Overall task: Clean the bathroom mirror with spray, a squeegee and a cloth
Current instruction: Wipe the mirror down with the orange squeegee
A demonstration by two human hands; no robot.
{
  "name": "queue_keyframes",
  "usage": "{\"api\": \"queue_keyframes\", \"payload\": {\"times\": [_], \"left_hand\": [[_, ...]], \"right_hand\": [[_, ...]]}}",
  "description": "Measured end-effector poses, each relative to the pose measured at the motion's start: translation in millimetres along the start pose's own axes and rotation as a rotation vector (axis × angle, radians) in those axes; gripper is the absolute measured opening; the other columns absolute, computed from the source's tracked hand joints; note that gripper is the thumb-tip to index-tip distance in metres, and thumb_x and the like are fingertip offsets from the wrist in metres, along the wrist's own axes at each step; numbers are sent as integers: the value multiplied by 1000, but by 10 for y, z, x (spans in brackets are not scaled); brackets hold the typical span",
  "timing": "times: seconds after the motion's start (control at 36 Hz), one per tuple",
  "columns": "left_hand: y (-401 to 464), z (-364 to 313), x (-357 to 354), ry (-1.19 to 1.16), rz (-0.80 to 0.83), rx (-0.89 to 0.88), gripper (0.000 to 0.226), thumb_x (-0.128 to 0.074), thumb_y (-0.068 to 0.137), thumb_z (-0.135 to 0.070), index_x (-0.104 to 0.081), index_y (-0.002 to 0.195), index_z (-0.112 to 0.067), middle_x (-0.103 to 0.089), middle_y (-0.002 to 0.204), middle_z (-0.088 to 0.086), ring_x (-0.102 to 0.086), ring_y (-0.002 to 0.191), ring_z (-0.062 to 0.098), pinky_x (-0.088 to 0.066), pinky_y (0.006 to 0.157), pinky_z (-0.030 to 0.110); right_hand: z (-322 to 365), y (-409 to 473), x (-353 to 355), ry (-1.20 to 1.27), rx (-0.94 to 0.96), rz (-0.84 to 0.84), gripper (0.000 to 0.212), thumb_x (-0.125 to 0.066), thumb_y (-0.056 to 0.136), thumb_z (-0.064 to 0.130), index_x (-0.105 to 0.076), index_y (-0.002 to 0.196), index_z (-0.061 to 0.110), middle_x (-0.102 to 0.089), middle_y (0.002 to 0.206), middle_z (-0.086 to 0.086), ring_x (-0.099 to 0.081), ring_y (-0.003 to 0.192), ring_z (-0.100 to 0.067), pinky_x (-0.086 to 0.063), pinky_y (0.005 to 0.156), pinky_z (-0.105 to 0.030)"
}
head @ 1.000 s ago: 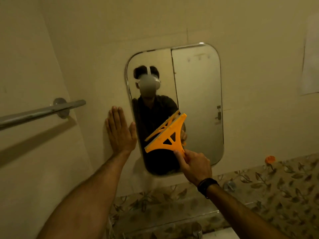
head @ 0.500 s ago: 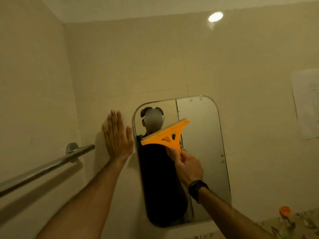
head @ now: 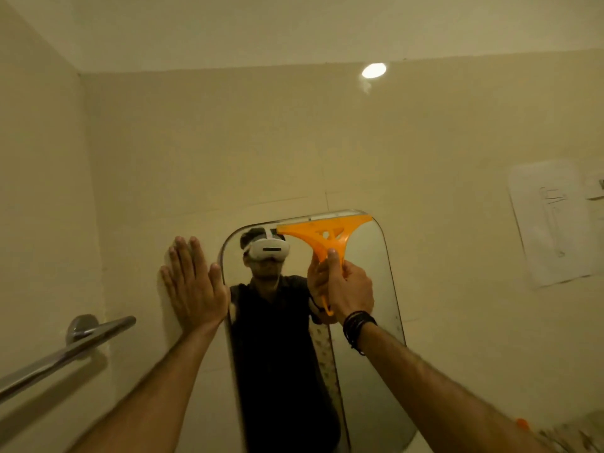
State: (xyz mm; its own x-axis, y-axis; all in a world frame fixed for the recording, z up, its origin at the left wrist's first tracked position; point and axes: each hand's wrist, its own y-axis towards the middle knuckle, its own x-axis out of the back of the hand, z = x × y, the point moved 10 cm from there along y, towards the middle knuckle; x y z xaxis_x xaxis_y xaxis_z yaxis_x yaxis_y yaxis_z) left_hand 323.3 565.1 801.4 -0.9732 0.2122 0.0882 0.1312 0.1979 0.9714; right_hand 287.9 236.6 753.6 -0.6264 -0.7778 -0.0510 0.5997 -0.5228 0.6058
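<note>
Orange plastic squeegee (head: 327, 235) lies with its blade along the top edge of the mirror (head: 369, 308), toward the right corner; bare glass runs down below it. The right hand (head: 349, 289) grips its handle, fingers clamped, thumb up the stem. The left hand (head: 192, 286) lies flat on the wall just left of the mirror's edge, fingers straight and nearly together. A metal rail (head: 65, 351) juts out at far left.

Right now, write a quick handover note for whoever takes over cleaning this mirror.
Left hand: flat on the wall, beside the mirror's left edge, holding nothing.
Right hand: grips the orange squeegee by its handle, blade along the mirror's top edge, right half.
Spray and cloth: not in view.
Done: cannot tell from here.
Left: likely pull the squeegee down, then wipe with the cloth.
</note>
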Motion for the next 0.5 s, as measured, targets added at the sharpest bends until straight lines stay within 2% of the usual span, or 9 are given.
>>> {"api": "queue_keyframes", "payload": {"times": [0.11,0.19,0.42,0.5], "left_hand": [[-26,-14,21,7,-39,-3,64,-14,107,-45,-11,164,-16,-8,171,8,-7,159,24,-8,128,49],[-35,-26,17,0,-30,-19,65,-14,106,-45,-9,164,-16,-6,171,9,-4,159,25,-5,128,49],[-56,-24,13,3,-19,-15,64,-16,107,-42,-8,164,-16,-6,171,9,-5,159,25,-5,128,48],[-58,-21,18,-42,7,-12,64,-9,106,-46,-6,164,-18,-4,172,8,-2,159,23,-4,128,49]], "right_hand": [[10,98,115,-83,49,-22,84,-18,77,87,-66,74,18,-69,67,2,-66,65,-19,-59,69,-46],[38,165,174,-123,81,-37,81,-20,81,85,-64,73,18,-67,65,2,-65,64,-20,-59,68,-46],[-147,162,136,-102,29,10,85,-15,76,89,-64,72,20,-69,67,0,-68,65,-20,-60,69,-48],[-322,39,129,-79,0,28,87,-15,76,90,-65,72,19,-70,67,-1,-68,65,-22,-60,68,-49]]}}
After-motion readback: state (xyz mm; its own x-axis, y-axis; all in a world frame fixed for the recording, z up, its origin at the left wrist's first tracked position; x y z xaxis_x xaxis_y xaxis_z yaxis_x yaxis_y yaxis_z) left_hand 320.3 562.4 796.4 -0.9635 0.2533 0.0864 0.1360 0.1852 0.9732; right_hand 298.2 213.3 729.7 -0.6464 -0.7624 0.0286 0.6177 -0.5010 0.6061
